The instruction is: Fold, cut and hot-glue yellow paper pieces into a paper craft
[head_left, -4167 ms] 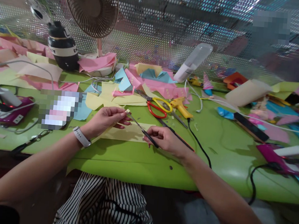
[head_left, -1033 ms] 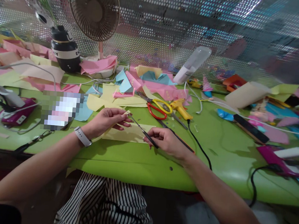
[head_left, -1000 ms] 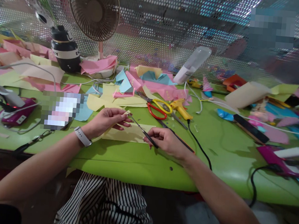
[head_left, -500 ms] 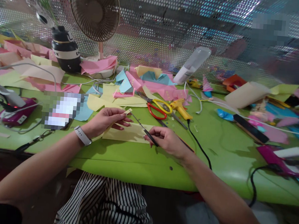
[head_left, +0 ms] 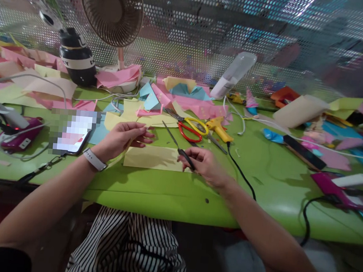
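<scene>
Watching from afar, I see the right hand (head_left: 202,165) closed around the black-handled scissors (head_left: 186,158), whose blades point up and toward the left hand (head_left: 122,138). That left hand has thumb and fingers pinched together on a yellow strip (head_left: 117,159); most of the strip is hidden by the hand, so I can't tell where it ends. A yellow paper sheet (head_left: 154,157) lies flat on the green table (head_left: 161,186), its right end under the right hand. On the black bottle (head_left: 80,76), a white band shows dark letters; I make out a Y and an E, but the curve cuts the words off. The phone (head_left: 75,133) screen is pixelated and unreadable. The top of the fan (head_left: 113,9) runs out of view.
</scene>
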The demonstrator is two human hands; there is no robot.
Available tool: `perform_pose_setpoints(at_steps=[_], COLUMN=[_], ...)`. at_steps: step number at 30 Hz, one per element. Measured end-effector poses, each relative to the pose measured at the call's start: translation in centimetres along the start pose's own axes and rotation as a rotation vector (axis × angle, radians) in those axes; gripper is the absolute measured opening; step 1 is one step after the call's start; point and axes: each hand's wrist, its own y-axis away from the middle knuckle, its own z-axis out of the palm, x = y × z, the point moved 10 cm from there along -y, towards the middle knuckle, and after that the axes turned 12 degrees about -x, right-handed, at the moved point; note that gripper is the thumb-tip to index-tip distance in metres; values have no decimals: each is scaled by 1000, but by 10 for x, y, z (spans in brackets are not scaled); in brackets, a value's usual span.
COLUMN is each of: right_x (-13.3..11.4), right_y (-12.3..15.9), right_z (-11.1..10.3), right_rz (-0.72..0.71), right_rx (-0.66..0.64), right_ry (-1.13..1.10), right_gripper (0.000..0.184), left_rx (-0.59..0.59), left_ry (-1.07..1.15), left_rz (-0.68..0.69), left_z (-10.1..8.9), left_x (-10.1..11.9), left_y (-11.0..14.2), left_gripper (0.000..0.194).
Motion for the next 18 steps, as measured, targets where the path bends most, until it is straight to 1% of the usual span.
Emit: perform_pose_setpoints(at_steps=[4,6,8,11,14,18], right_x=[1,0,-3,-5,-2,1], right_y=[3,4,4,2,0,-1], right_z=[-7,-6,-4,4,12,15], right_rz=[0,-4,-15,-13,18,32], right_rx=[60,57,41,-20,-91,-102], right_ry=[-44,-48,-36,-1,29,34], right_gripper=[54,54,54,54,53,52], left_rx=[63,77,80,38,-8,-31], left_ry=[39,40,20,-19,-43,-43], left_rz=[94,113,102,61,46,43], left_z=[-9,-11,-9,0,8,10], left_x=[15,17,15,8,3,-1], left_y=[2,3,3,3,2,1], left_gripper=[11,11,12,16,20,25])
